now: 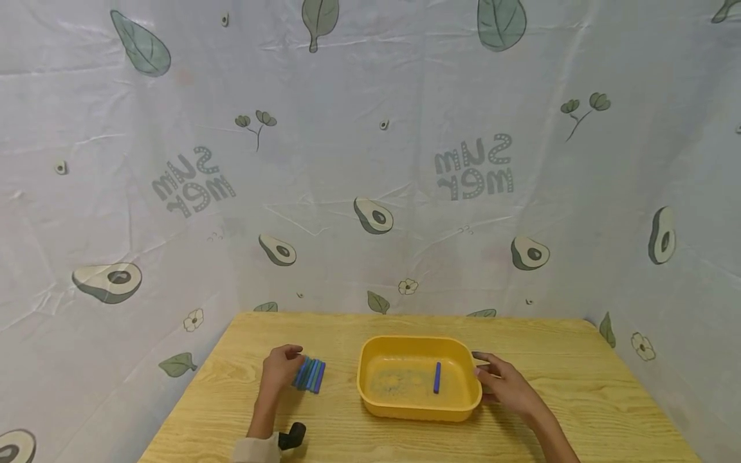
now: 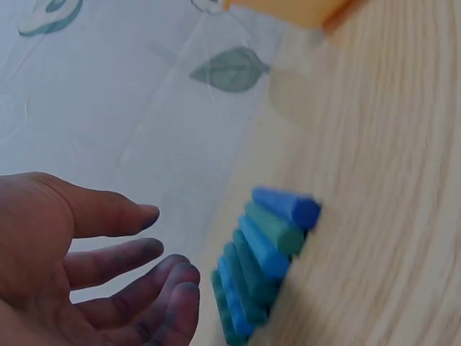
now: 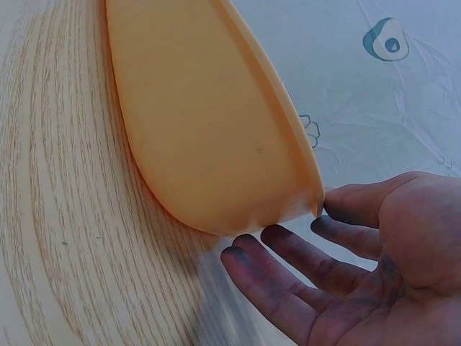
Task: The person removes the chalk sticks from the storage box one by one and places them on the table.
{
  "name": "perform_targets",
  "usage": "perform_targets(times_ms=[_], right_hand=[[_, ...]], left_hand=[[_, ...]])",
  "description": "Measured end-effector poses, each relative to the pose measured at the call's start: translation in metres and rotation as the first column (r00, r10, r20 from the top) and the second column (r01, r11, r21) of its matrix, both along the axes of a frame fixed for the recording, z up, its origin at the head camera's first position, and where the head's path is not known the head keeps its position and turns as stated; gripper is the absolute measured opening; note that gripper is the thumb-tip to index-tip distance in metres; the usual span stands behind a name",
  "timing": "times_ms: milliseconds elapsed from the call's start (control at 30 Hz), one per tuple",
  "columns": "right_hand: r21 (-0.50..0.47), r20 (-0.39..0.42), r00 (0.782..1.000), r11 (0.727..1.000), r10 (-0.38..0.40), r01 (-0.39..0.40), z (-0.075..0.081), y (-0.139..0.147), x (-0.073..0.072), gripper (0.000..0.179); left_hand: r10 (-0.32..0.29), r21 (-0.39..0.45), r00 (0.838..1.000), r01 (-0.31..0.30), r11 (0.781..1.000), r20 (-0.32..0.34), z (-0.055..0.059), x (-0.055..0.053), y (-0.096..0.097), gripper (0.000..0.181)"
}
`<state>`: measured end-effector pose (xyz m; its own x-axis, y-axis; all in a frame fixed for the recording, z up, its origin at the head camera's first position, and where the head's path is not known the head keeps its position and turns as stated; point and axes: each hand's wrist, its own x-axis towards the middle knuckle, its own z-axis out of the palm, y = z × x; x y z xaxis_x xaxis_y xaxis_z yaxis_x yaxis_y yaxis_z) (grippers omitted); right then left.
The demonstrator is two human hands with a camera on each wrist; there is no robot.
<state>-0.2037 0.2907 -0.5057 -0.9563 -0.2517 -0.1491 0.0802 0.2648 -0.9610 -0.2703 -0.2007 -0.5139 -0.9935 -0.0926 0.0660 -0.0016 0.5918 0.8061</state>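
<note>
My left hand (image 1: pixel 282 366) hovers beside a row of blue, green and purple chalk sticks (image 1: pixel 311 375) on the table's left side. In the left wrist view, its loosely bent fingers (image 2: pixel 115 303) are smudged with dark dust and hold nothing; the sticks (image 2: pixel 263 249) lie side by side just beyond them. A yellow plastic basin (image 1: pixel 419 411) stands right of the row, with one blue-purple chalk stick (image 1: pixel 437 378) and scattered dust on its floor. At the basin's right end, my right hand (image 1: pixel 506 384) pinches the rim between thumb and fingers, the other fingertips near the outer wall.
The wood-grain table (image 1: pixel 341 437) backs onto a pale curtain (image 1: pixel 324 270) printed with leaves and avocados. A black piece (image 1: pixel 292 436) sticks out by the left sleeve (image 1: pixel 255 449).
</note>
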Motion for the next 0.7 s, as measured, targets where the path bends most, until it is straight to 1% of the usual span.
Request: perform_targets(times_ms=[67, 133, 233, 367, 433, 500, 700], right_hand=[[-0.001, 0.003, 1.000, 1.000, -0.001, 0.001, 0.000, 0.001, 0.000, 0.064], [0.002, 0.002, 1.000, 1.000, -0.006, 0.006, -0.001, 0.001, -0.001, 0.064], [0.006, 0.006, 1.000, 1.000, -0.018, 0.018, -0.002, 0.000, -0.001, 0.063], [0.015, 0.012, 0.999, 0.999, -0.034, 0.033, -0.003, 0.000, -0.002, 0.064], [0.019, 0.010, 0.999, 0.999, -0.034, 0.034, -0.003, 0.000, -0.002, 0.064], [0.017, 0.006, 1.000, 0.999, -0.029, 0.028, -0.003, 0.000, -0.002, 0.065], [0.011, -0.004, 1.000, 1.000, -0.010, 0.010, -0.003, 0.000, -0.002, 0.065]], left_hand=[[-0.012, 0.018, 1.000, 0.013, 1.000, -0.015, 0.001, 0.001, 0.006, 0.036], [-0.023, 0.036, 1.000, 0.024, 0.999, -0.014, 0.004, 0.001, 0.014, 0.037], [-0.048, 0.099, 0.999, 0.049, 0.994, -0.007, 0.008, 0.002, 0.026, 0.040], [-0.093, 0.213, 0.996, 0.089, 0.973, 0.013, 0.016, 0.002, 0.042, 0.042], [-0.118, 0.251, 0.993, 0.111, 0.962, 0.010, 0.020, 0.001, 0.050, 0.043], [-0.128, 0.289, 0.992, 0.117, 0.950, 0.018, 0.023, 0.000, 0.056, 0.042], [-0.162, 0.321, 0.987, 0.150, 0.935, 0.010, 0.032, -0.003, 0.073, 0.041]])
